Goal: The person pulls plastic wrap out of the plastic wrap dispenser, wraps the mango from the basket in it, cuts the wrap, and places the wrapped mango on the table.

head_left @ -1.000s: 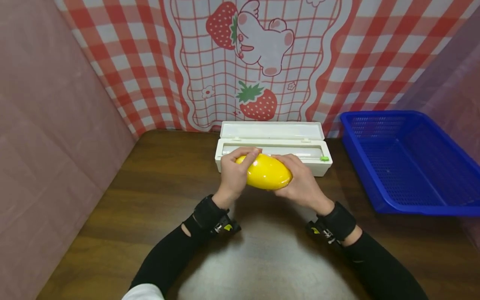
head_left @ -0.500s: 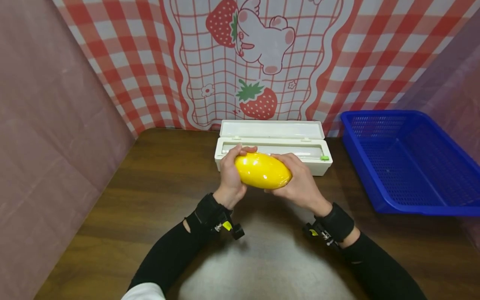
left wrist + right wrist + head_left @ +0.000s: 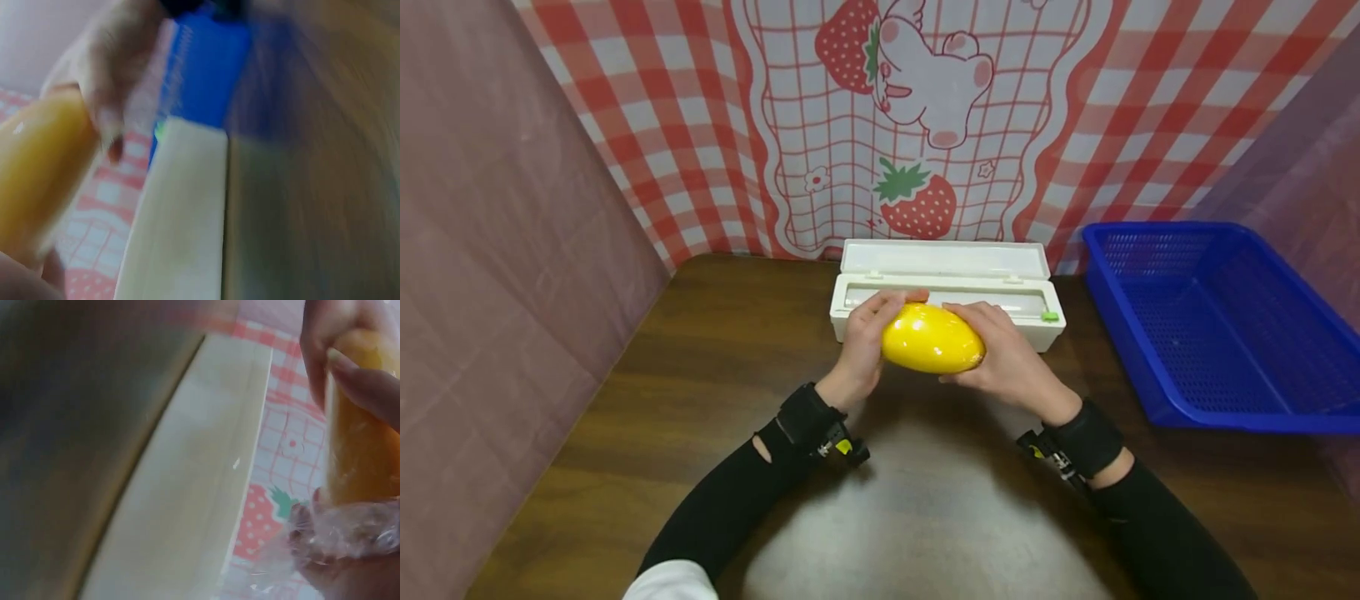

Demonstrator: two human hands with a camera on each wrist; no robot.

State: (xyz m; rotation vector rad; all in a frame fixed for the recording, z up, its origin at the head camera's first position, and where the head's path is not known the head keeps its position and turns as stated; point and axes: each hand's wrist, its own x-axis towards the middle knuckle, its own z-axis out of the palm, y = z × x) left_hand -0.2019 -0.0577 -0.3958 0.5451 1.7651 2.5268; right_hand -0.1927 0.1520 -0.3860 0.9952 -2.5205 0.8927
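A glossy yellow oval fruit [image 3: 932,337] is held between both hands above the table, lying lengthwise from side to side. My left hand [image 3: 862,350] grips its left end, and my right hand [image 3: 1003,358] grips its right end, fingers bent around it. Clear plastic film [image 3: 356,531] is bunched around the fruit's lower end in the right wrist view, by the right hand. Behind the hands stands a white cling film dispenser [image 3: 943,258], its lid raised and a roll inside. In the left wrist view the fruit [image 3: 44,162] is blurred beside the dispenser [image 3: 178,212].
A blue plastic basket [image 3: 1172,400] stands at the right on the brown wooden table [image 3: 647,375]. A red-and-white checked cloth [image 3: 700,125] hangs behind the dispenser. Pink fabric [image 3: 535,208] covers the left side. The dispenser carries a green slider [image 3: 1049,317].
My left hand has shifted its hold on the fruit's left end, its thumb and fingers moving over the surface. The fruit has turned slightly. My right hand stays at its end.
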